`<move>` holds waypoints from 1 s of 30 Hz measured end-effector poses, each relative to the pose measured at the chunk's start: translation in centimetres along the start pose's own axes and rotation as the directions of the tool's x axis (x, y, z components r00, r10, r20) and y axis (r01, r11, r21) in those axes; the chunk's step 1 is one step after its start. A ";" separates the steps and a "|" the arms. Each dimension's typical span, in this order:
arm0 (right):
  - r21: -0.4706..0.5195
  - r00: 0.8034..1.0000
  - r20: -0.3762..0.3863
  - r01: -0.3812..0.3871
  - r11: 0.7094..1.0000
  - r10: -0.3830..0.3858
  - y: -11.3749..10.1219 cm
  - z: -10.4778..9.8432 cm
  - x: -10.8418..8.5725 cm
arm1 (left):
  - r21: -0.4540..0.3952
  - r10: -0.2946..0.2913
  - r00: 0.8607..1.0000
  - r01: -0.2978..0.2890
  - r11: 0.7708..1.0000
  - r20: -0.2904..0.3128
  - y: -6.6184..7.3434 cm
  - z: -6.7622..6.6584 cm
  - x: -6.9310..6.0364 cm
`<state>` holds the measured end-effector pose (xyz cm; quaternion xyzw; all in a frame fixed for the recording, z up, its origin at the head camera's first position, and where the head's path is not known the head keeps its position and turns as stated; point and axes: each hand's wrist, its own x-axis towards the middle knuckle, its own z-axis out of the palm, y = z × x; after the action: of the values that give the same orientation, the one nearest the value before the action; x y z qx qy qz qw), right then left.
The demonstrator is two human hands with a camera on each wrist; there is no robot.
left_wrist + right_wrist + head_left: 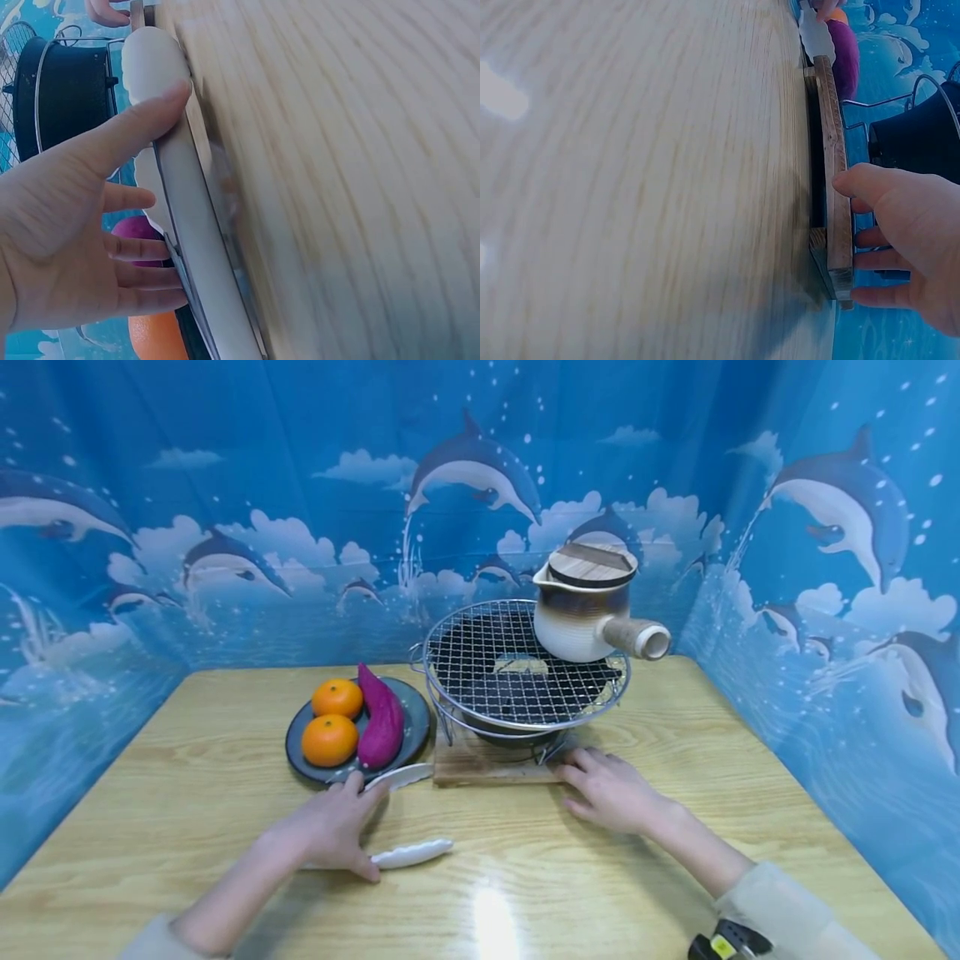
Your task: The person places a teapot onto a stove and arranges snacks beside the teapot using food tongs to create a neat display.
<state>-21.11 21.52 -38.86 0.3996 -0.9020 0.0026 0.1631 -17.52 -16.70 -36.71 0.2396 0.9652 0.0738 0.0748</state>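
Observation:
A pair of tongs with white scalloped tips [412, 854] lies spread on the table. My left hand [330, 827] reaches across it from above, thumb by the near arm and fingers by the far arm. In the left wrist view the thumb touches a white tip of the tongs [154, 64], and the other fingers stay fairly straight. My right hand [611, 793] rests at the right front corner of a wooden board [480, 772] under a round grill. The thumb touches the board's edge [836, 142] in the right wrist view; how firmly the fingers press is unclear.
The black grill with a wire mesh [487, 685] stands on the board. On the mesh's right side sits a lidded pot [573, 618], its handle pointing right. A dark plate [420, 714] at left bears two oranges [330, 741] and a purple sweet potato [382, 727]. Dolphin-printed curtains [300, 510] surround the table.

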 end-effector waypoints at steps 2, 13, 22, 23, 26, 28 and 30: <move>0.004 1.000 -0.003 0.002 1.000 -0.002 0.0 0.1 0.0 | -0.003 -0.001 1.000 0.001 1.000 -0.003 -0.1 0.0 -0.1; 0.022 1.000 0.014 0.008 1.000 -0.008 0.2 0.1 0.0 | -0.054 -0.022 1.000 0.021 0.998 -0.020 -0.3 0.4 -0.1; 0.026 1.000 0.019 0.007 1.000 -0.008 0.3 -0.1 0.0 | -0.009 -0.016 0.999 0.016 1.000 -0.039 0.2 -0.1 0.2; 0.026 1.000 0.019 0.009 1.000 -0.009 0.3 0.0 0.0 | -0.004 -0.019 0.999 0.019 1.000 -0.039 0.2 -0.1 0.2; 0.025 1.000 0.020 0.010 1.000 -0.010 0.3 0.0 0.0 | 0.007 -0.023 0.999 0.023 1.000 -0.041 0.3 0.0 0.1; 0.026 1.000 0.019 0.010 1.000 -0.011 0.2 0.0 0.0 | 0.019 -0.018 0.999 0.019 1.000 -0.048 0.3 0.1 0.1; 0.024 1.000 0.015 0.010 1.000 -0.011 0.2 0.0 0.0 | 0.044 0.005 0.998 -0.002 0.999 -0.065 0.2 0.2 0.1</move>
<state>-21.24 21.70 -38.82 0.4064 -0.9011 0.0097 0.1513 -17.49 -16.50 -36.87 0.2403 0.9681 0.0607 0.0380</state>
